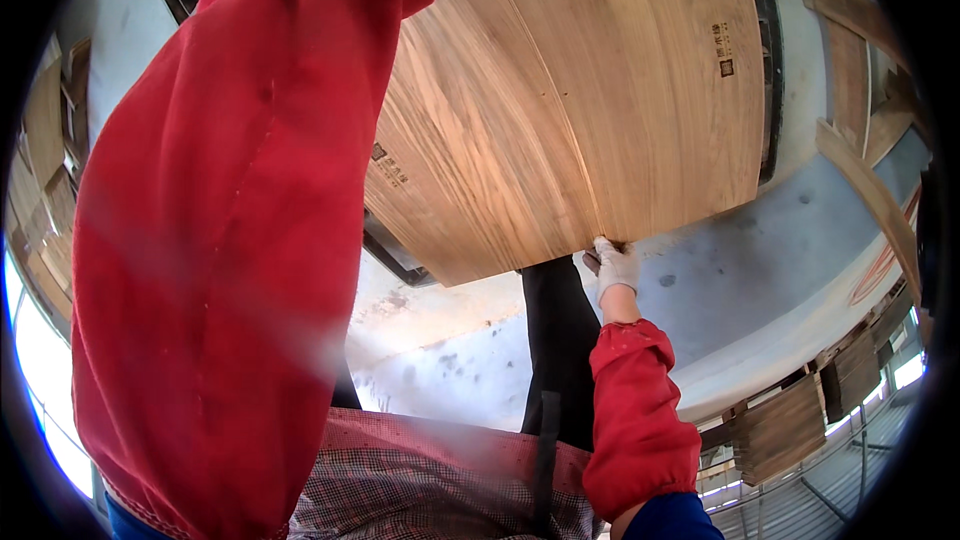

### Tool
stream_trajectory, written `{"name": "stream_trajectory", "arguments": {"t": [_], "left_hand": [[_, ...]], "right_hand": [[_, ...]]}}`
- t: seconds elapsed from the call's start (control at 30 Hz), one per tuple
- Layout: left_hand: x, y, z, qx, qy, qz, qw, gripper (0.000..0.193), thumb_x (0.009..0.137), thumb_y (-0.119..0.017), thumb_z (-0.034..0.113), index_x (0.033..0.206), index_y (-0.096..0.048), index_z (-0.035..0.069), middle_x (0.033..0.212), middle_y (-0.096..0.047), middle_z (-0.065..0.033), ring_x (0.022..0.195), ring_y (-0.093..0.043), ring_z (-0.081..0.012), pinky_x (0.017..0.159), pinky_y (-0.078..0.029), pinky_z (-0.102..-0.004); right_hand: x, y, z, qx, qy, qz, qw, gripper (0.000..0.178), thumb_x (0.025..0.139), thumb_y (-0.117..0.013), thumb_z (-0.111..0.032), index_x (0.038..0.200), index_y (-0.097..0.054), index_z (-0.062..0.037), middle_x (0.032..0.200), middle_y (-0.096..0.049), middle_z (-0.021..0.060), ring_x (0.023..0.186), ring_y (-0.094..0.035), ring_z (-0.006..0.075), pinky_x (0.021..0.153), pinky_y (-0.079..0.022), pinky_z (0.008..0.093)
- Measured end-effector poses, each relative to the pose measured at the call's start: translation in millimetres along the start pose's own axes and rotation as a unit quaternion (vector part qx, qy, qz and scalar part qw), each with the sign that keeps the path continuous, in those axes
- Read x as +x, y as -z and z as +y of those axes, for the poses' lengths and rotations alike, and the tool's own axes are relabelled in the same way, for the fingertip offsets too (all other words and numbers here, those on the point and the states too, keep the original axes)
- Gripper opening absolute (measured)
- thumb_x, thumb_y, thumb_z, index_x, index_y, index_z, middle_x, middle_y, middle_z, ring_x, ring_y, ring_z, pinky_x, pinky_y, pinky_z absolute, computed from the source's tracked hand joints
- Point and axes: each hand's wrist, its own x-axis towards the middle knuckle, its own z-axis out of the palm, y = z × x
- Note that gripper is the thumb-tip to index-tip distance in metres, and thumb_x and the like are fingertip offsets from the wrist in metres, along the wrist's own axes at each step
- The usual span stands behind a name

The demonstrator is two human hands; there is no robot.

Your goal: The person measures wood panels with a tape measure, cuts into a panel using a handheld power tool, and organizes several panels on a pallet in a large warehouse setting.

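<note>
A broad pale-brown wooden board (560,90) with dark stamped marks lies in front of me. A thin line runs across it from the far side to the near edge; whether this is a seam between two boards I cannot tell. At that near edge is my right hand (616,268), in a white glove with darker fingers, closed on the board's rim. My left arm, in a loose red sleeve (230,220), reaches up across the left of the view. Its hand lies beyond the upper edge and is hidden.
Dark slotted frame pieces (770,70) show beneath the board's right side and at its lower left. Wooden planks (850,80) stand at the far right, with more wood pieces (45,140) at the far left. Pale, stained floor (700,290) surrounds the board. My checked apron (420,480) hangs below.
</note>
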Motion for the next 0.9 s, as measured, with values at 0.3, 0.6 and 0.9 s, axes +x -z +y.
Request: {"name": "stream_trajectory", "arguments": {"t": [0.3, 0.6, 0.9], "left_hand": [[-4.1, 0.9, 6.6, -0.005, 0.0, -0.006, 1.0, 0.052, 0.077, -0.062, 0.035, 0.119, -0.052, 0.007, 0.113, -0.058, -0.0196, 0.108, -0.053, -0.0338, 0.09, -0.042, -0.0384], [-5.7, 0.4, 5.8, 0.0, -0.001, 0.008, 1.0, 0.051, 0.078, -0.061, 0.036, 0.12, -0.052, 0.007, 0.113, -0.058, -0.0191, 0.109, -0.052, -0.0341, 0.092, -0.041, -0.0388], [-6.3, 4.0, 12.5, -0.014, -0.006, -0.021, 1.0, 0.052, 0.078, -0.062, 0.036, 0.119, -0.051, 0.007, 0.116, -0.056, -0.0193, 0.109, -0.052, -0.0341, 0.092, -0.041, -0.0386]], "right_hand": [[7.8, 7.4, 3.9, -0.021, -0.009, -0.005, 1.0, 0.022, 0.081, -0.061, -0.006, 0.1, -0.05, -0.0028, 0.089, -0.059, 0.0088, 0.069, -0.063, 0.0208, 0.058, -0.056, 0.0301], [8.2, 8.8, -0.9, -0.03, -0.019, -0.014, 0.999, 0.018, 0.081, -0.061, -0.006, 0.096, -0.053, -0.0012, 0.087, -0.059, 0.0104, 0.069, -0.063, 0.0218, 0.058, -0.056, 0.0305], [-1.2, 8.5, -12.2, -0.025, -0.034, -0.007, 0.999, 0.019, 0.081, -0.063, -0.008, 0.097, -0.053, -0.0038, 0.083, -0.059, 0.0067, 0.066, -0.062, 0.0183, 0.055, -0.055, 0.0295]]}}
